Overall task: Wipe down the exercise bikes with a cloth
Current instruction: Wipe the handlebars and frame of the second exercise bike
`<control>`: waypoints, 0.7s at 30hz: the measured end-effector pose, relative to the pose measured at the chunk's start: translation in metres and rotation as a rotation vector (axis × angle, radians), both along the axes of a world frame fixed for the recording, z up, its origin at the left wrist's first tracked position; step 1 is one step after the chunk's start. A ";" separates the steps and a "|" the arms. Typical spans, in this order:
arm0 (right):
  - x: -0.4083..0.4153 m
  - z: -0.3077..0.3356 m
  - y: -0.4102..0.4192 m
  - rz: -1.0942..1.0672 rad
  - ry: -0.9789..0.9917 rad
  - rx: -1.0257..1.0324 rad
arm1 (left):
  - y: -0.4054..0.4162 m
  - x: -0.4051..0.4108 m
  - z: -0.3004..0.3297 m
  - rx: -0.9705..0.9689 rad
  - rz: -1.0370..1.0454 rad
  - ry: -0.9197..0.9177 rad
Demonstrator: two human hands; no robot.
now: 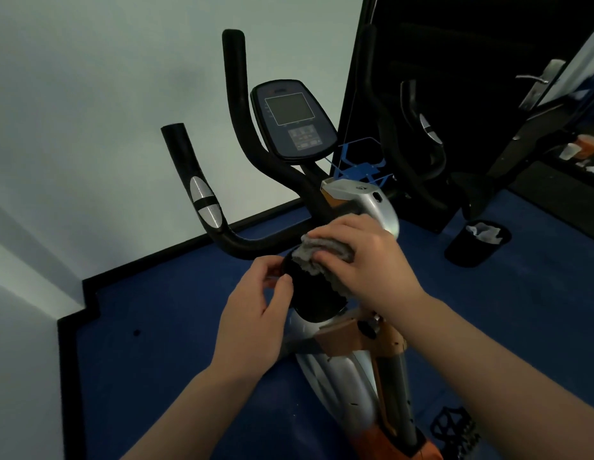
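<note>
One silver-and-orange exercise bike [347, 366] stands on a dark blue carpeted floor [176, 330], and two bare hands work at the black round part [313, 293] near the top of its frame. The right hand [358, 257] presses one crumpled grey cloth [317, 255] onto the upper side of that black part, its fingers curled over the cloth and gripping it. The left hand [255, 313] sits just to the left of the same part, thumb and fingertips pinching its edge.

The bike's frame runs lengthwise from the bottom of the view, close to the wearer, up and away toward the wall, with the front end pointing at the pale wall [89, 94]. One dark oval console with a grey square screen [292, 119] tops the front post and tilts back toward the wearer. Two black padded handlebar arms [237, 104] rise to the left of the console; the nearer, shorter one carries one silver grip sensor plate [204, 202]. One black studded pedal [455, 429] shows low to the right of the frame.

To the right of the bike a dark mirror panel [455, 61] reflects the handlebars. One small black waste bin holding white crumpled paper [476, 242] stands on the carpet just in front of that panel. A black skirting strip [149, 260] edges the carpet where it meets the wall.
</note>
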State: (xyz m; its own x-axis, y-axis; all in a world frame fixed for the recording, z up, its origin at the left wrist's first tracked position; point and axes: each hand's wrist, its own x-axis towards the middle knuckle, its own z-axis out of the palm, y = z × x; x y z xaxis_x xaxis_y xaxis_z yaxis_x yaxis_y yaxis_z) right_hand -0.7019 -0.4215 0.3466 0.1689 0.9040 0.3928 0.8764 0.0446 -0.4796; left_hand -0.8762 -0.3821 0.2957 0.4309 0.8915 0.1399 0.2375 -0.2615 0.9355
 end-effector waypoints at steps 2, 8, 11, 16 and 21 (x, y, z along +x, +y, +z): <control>0.005 -0.004 -0.014 -0.045 0.059 0.008 | 0.001 0.000 -0.001 -0.003 -0.009 -0.004; -0.001 -0.019 -0.037 -0.234 0.401 0.130 | -0.001 -0.001 -0.001 -0.037 -0.030 -0.033; -0.009 -0.023 -0.029 -0.291 0.498 0.195 | 0.000 0.000 -0.003 -0.042 -0.031 -0.050; -0.035 -0.049 -0.063 -0.468 0.560 0.245 | -0.002 -0.001 -0.003 -0.046 -0.043 -0.087; -0.039 -0.028 -0.048 -0.408 0.432 0.346 | 0.005 -0.006 -0.001 -0.089 -0.124 -0.158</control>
